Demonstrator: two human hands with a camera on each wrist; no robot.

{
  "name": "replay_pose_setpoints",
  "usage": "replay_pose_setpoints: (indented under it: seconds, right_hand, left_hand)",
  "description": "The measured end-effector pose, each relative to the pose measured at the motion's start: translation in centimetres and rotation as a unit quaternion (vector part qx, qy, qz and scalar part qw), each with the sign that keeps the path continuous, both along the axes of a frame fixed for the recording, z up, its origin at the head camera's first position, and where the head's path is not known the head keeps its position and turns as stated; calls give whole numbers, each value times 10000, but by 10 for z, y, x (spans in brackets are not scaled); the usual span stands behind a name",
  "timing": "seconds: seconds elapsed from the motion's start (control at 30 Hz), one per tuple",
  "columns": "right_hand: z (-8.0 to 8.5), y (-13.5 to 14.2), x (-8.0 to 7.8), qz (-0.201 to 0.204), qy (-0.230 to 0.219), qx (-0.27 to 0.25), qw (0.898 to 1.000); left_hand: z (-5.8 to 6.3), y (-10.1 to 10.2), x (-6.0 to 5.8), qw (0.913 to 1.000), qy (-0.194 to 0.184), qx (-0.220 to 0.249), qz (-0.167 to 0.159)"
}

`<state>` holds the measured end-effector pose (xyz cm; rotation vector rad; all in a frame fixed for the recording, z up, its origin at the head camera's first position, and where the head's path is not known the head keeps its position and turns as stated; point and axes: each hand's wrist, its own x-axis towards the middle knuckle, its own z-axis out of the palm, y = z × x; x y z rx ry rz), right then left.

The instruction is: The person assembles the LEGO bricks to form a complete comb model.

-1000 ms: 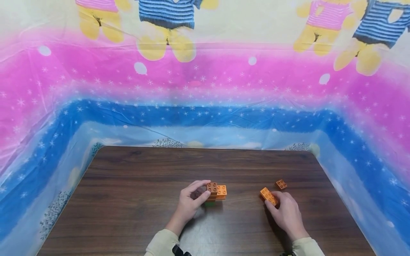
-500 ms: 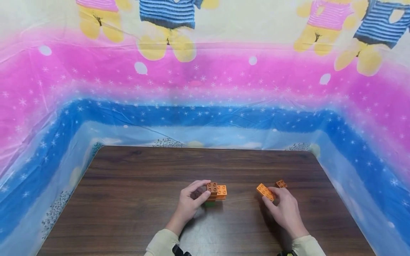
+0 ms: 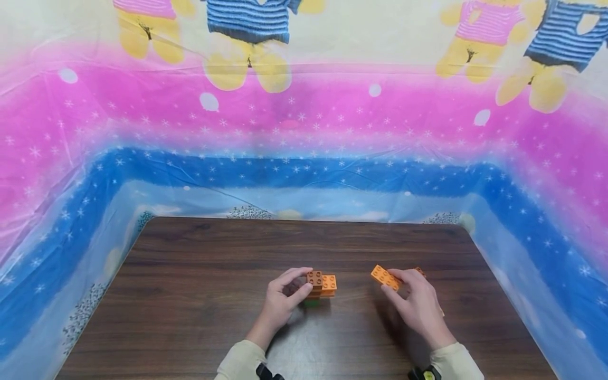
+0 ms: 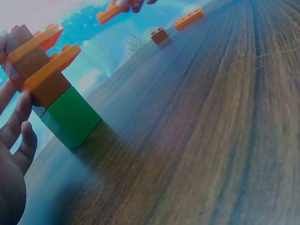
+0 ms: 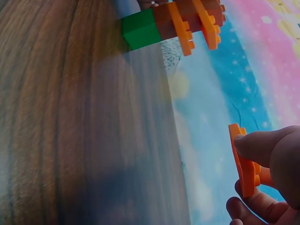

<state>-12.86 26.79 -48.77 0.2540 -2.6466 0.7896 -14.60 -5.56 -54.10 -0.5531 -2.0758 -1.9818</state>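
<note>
A tower of toy building bricks (image 4: pixel 40 65) stands on the table, with a green block (image 4: pixel 72 117) at its base. Above the green, brown bricks alternate with thin orange ones that jut out to the right. My left hand (image 3: pixel 280 298) holds the tower near its top, thumb in front and fingers behind. Off to the right, my right hand (image 3: pixel 418 303) pinches a thin orange brick (image 3: pixel 383 277) between thumb and fingers, studs facing up. In the right wrist view this orange brick (image 5: pixel 243 161) is raised above the table, apart from the tower.
A small brown brick (image 4: pixel 159 36) and another orange brick (image 4: pixel 189 19) lie on the wooden table (image 3: pixel 214 253) at the right, mostly hidden behind my right hand in the head view. A printed cloth (image 3: pixel 332 116) hangs around the table's back and sides.
My right hand has moved left and a little away from me, carrying the orange brick up off the table toward the tower. My left hand has stayed on the tower.
</note>
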Motion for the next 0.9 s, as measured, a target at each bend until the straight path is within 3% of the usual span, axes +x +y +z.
replay_pose_setpoints:
  seconds: [0.9]
  right_hand:
    - [29, -37, -13, 536, -33, -404, 9977]
  left_hand:
    - [1, -1, 1, 9999, -102, 10, 41]
